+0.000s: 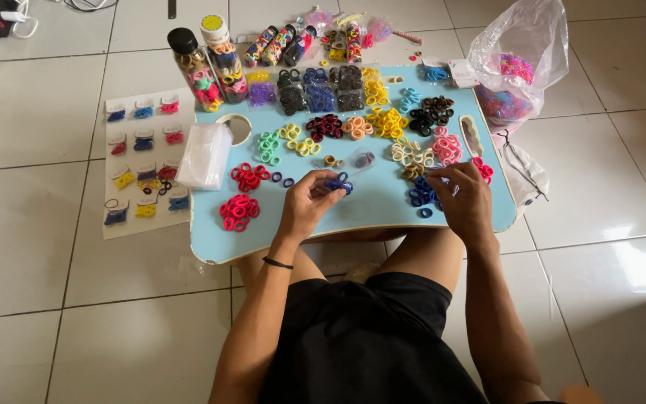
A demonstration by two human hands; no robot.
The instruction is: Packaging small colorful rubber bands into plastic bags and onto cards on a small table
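Dark blue hair ties (pixel 338 184) sat pinched in the fingers of the left hand (pixel 309 203), held just above the middle of the light blue worktop (pixel 368 206). The right hand (pixel 461 200) rested over a loose pile of blue hair ties (pixel 422 193) near the worktop's right side, its fingers curled down onto them; whether they gripped one I could not tell. A thin black band (pixel 277 262) circled the left wrist.

Around the hands lay sorted heaps of small elastic rings: red ones (pixel 249 176) and pink-red ones (pixel 238 212) to the left, green (pixel 268 147), yellow (pixel 386 122), orange (pixel 357 127) and pink (pixel 446 148) farther back. Tall clear jars (pixel 211 63) packed with mixed ties stood at the far left corner. A stack of clear plastic sleeves (pixel 205 155) lay at the left edge, and a white sheet with packed sets (pixel 143 161) lay on the tiled floor beside it. A clear bag of coloured ties (pixel 519 63) sat at the far right.
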